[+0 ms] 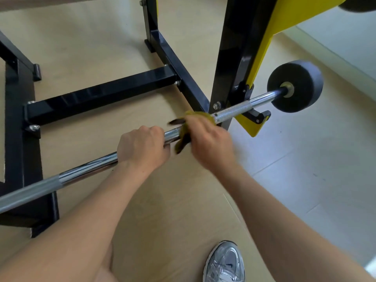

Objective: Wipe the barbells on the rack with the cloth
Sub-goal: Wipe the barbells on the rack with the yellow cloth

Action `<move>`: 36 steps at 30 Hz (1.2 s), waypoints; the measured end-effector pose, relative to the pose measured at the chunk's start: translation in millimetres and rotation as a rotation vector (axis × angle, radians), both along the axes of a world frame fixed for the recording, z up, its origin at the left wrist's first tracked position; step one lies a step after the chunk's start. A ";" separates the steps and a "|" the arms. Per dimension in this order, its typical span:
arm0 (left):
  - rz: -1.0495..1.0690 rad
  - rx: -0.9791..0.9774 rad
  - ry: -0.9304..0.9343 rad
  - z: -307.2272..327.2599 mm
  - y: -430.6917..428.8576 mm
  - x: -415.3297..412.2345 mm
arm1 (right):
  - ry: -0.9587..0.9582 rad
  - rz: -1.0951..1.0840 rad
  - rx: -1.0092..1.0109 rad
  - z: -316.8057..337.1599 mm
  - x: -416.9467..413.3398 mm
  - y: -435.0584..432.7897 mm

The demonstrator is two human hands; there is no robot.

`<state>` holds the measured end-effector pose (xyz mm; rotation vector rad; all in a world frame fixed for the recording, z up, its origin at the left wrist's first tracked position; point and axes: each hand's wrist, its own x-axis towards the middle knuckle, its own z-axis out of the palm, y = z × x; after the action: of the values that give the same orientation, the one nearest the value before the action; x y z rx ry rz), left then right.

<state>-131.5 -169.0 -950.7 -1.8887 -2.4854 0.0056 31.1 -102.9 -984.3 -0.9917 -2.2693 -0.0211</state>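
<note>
We see the barbell (234, 110) running as a chrome bar from the lower left edge of the frame up to the centre right. There it lies in a low hook of the black and yellow rack (230, 47), with a dark round weight plate (301, 92) on its end just beyond. The left hand (142, 147) sits at the middle of the frame, its grip curled over the bare bar. Just to its right, the right hand (209, 139) has its grip closed round the olive-yellow cloth (198, 116), which is wrapped on the bar. A darker flap of the cloth hangs between the two hands. That hand and the cloth are blurred. At the bottom, a silver shoe (224, 263) stands on the pale floor (305, 180).
</note>
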 end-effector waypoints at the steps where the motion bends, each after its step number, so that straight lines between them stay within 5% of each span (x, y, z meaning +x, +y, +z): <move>1: -0.001 -0.017 -0.002 -0.8 0.9 -0.7 | 0.015 -0.136 -0.020 2.0 13.7 17.0; 3: 0.018 -0.049 -0.020 -1.0 3.4 -2.6 | 0.050 -0.417 -0.127 8.9 37.1 45.4; 6: 0.044 -0.102 -0.073 -0.6 7.4 -5.8 | 0.174 -0.550 -0.230 12.0 25.2 41.0; 8: 0.062 -0.145 -0.141 1.6 11.4 -8.8 | 0.236 -0.369 -0.243 4.2 -0.9 4.7; 11: 0.106 -0.244 -0.316 4.7 18.6 -13.1 | 0.050 0.026 -0.126 -19.8 -10.3 -37.4; 14: 0.116 -0.310 -0.381 6.3 22.6 -14.9 | -0.026 -0.041 -0.014 -29.6 5.4 -11.7; 20: 0.051 -0.153 -0.233 1.7 11.3 -13.1 | 0.408 -0.545 -0.354 -6.1 18.5 29.5; 26: -0.035 -0.046 -0.163 -6.6 7.7 -13.5 | 1.042 -0.641 -0.885 16.2 -50.7 10.0; 30: -0.051 0.001 -0.165 -8.7 5.2 -13.1 | 1.144 -0.776 -1.081 25.8 -23.2 37.3; 34: -0.076 0.041 -0.197 -4.7 3.5 -10.9 | 1.306 -0.636 -1.180 32.2 9.6 42.3; 36: -0.091 0.052 -0.267 -1.1 3.1 -11.8 | 1.146 -0.554 -1.226 19.5 -12.7 12.8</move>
<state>-143.3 -165.9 -951.8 -2.1029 -2.5239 -0.3306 18.3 -90.1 -964.7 -1.5654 -0.7427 1.4181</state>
